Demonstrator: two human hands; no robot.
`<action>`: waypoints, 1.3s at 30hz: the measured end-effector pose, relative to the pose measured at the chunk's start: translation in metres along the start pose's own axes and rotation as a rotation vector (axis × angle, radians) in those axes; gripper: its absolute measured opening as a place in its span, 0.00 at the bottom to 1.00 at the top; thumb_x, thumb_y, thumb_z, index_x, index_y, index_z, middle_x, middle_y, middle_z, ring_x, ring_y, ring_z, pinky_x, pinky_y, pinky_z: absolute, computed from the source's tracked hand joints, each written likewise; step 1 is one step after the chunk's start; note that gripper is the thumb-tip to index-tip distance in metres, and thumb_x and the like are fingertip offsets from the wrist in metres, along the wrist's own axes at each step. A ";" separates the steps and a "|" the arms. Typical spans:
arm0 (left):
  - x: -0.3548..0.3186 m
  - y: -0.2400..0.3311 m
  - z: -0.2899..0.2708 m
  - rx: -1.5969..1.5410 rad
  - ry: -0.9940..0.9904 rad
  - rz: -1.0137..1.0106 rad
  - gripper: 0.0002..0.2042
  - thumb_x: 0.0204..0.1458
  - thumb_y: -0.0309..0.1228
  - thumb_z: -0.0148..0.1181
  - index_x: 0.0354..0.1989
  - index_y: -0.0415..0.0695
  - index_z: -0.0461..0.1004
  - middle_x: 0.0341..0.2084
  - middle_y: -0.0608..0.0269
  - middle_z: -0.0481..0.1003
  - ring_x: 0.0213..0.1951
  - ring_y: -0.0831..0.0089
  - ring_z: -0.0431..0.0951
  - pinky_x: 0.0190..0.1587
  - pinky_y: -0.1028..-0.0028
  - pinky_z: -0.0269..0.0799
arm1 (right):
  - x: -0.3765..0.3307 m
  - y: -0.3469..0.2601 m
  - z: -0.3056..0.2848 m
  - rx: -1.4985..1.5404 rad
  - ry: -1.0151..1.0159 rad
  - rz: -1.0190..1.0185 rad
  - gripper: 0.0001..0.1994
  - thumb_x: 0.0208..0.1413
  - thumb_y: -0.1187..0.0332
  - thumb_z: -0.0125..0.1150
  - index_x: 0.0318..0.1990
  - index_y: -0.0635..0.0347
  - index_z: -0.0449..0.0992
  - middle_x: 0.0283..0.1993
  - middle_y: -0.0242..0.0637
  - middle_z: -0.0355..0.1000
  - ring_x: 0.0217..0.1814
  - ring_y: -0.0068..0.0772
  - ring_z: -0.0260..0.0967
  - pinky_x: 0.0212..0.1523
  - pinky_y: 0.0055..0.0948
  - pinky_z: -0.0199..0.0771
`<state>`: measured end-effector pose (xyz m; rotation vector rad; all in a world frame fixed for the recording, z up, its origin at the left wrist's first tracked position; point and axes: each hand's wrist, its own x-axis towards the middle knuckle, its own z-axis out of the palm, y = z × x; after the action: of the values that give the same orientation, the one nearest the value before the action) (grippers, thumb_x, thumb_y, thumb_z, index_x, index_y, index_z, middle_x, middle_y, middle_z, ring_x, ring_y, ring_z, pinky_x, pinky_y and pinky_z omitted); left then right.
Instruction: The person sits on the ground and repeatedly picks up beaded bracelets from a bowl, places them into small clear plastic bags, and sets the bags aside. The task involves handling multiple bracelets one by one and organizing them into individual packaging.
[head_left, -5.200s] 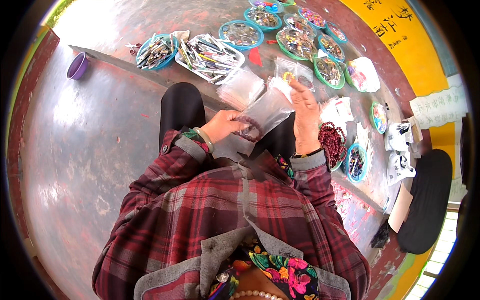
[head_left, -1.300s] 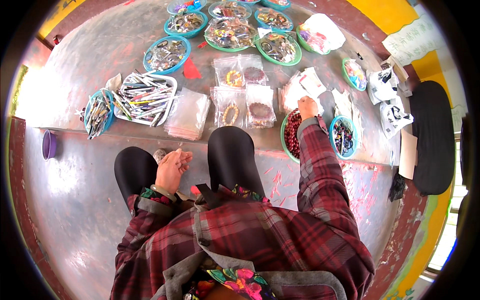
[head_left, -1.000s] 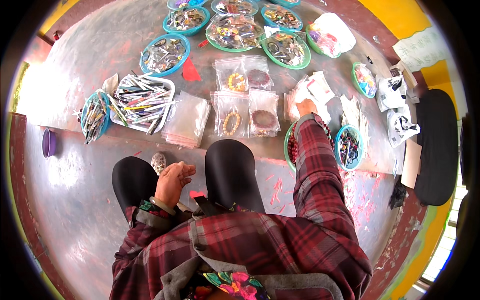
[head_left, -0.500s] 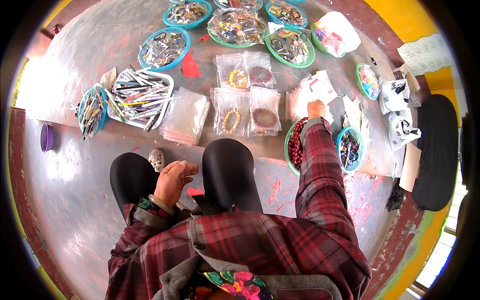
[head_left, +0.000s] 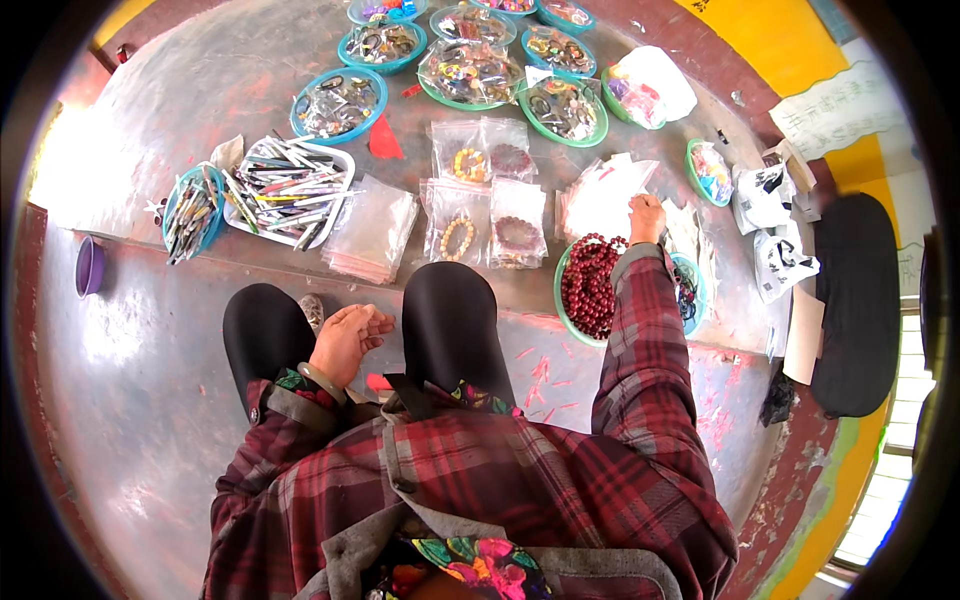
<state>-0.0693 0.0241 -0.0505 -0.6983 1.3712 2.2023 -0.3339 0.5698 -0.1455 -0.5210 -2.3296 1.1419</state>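
Note:
My right hand (head_left: pixel 647 217) reaches out over the right side of a stack of clear plastic bags (head_left: pixel 603 203). Its fingers are curled closed, and whatever they grip, if anything, is too small to make out. Just below it stands a green bowl (head_left: pixel 563 315) heaped with dark red bead bracelets (head_left: pixel 592 283). Above my left knee, my left hand (head_left: pixel 348 342) hangs with loosely bent fingers and nothing in them. Bagged bracelets lie ahead of me: a yellow bead bracelet (head_left: pixel 457 240) and a dark red bead bracelet (head_left: pixel 516 233), with another pair behind.
At left are flat empty bags (head_left: pixel 370 230), a white tray (head_left: pixel 346 205) of pens and a blue basket (head_left: pixel 219 222) of pens. Baskets of bagged trinkets (head_left: pixel 468 70) stand farther back. My right sleeve partly hides a blue bowl (head_left: pixel 698 290); white plastic bags (head_left: pixel 783 262) lie beyond.
My right hand has shifted slightly right, and its forearm now uncovers more of the red beads. My left hand stays nearly still. The whole view has turned a little.

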 end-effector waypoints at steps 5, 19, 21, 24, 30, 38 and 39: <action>-0.012 0.000 0.000 0.012 0.013 0.072 0.10 0.56 0.35 0.48 0.33 0.41 0.71 0.33 0.60 0.75 0.37 0.72 0.74 0.36 0.75 0.66 | -0.070 -0.141 -0.024 0.698 -0.288 0.164 0.08 0.51 0.71 0.52 0.37 0.63 0.70 0.35 0.37 0.71 0.41 0.35 0.72 0.34 0.27 0.70; -0.068 0.021 0.014 0.088 -0.028 0.734 0.11 0.58 0.33 0.47 0.43 0.40 0.70 0.39 0.65 0.73 0.42 0.77 0.73 0.41 0.77 0.68 | -0.335 -0.360 -0.013 0.332 -0.652 -0.731 0.03 0.45 0.76 0.55 0.29 0.64 0.70 0.43 0.42 0.72 0.37 0.35 0.71 0.35 0.30 0.71; -0.078 0.018 0.007 -0.059 -0.053 0.690 0.09 0.57 0.32 0.49 0.41 0.41 0.69 0.38 0.65 0.73 0.42 0.75 0.73 0.42 0.75 0.68 | -0.367 -0.368 -0.009 0.156 -0.576 -1.022 0.04 0.42 0.77 0.55 0.28 0.62 0.70 0.45 0.49 0.70 0.42 0.49 0.70 0.40 0.37 0.71; -0.086 0.008 -0.008 -0.228 -0.040 0.602 0.06 0.56 0.31 0.51 0.37 0.43 0.69 0.32 0.68 0.72 0.36 0.78 0.73 0.38 0.76 0.70 | -0.397 -0.371 -0.001 0.080 -0.612 -1.166 0.05 0.40 0.76 0.56 0.27 0.64 0.69 0.47 0.49 0.69 0.44 0.49 0.69 0.43 0.37 0.71; -0.093 0.007 -0.022 -0.231 -0.041 0.553 0.05 0.55 0.30 0.52 0.35 0.43 0.69 0.30 0.68 0.72 0.34 0.80 0.73 0.36 0.77 0.72 | -0.413 -0.370 -0.004 0.024 -0.680 -1.228 0.06 0.39 0.76 0.56 0.29 0.65 0.69 0.48 0.49 0.69 0.46 0.49 0.68 0.45 0.37 0.70; -0.079 0.000 -0.027 -0.192 -0.125 0.534 0.04 0.55 0.29 0.51 0.35 0.42 0.70 0.30 0.67 0.72 0.34 0.78 0.74 0.36 0.77 0.73 | -0.413 -0.353 -0.001 0.013 -0.777 -1.166 0.07 0.42 0.73 0.56 0.31 0.64 0.69 0.48 0.48 0.68 0.49 0.47 0.67 0.47 0.38 0.68; -0.078 -0.001 -0.028 -0.202 -0.149 0.536 0.04 0.55 0.29 0.51 0.35 0.42 0.70 0.30 0.67 0.73 0.34 0.78 0.74 0.37 0.76 0.73 | -0.414 -0.351 0.001 0.039 -0.785 -1.140 0.07 0.42 0.74 0.56 0.31 0.64 0.69 0.47 0.48 0.69 0.48 0.48 0.68 0.46 0.38 0.69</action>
<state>-0.0038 -0.0096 -0.0123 -0.2324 1.3877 2.7728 -0.0432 0.1470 0.0307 1.3498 -2.4743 0.8189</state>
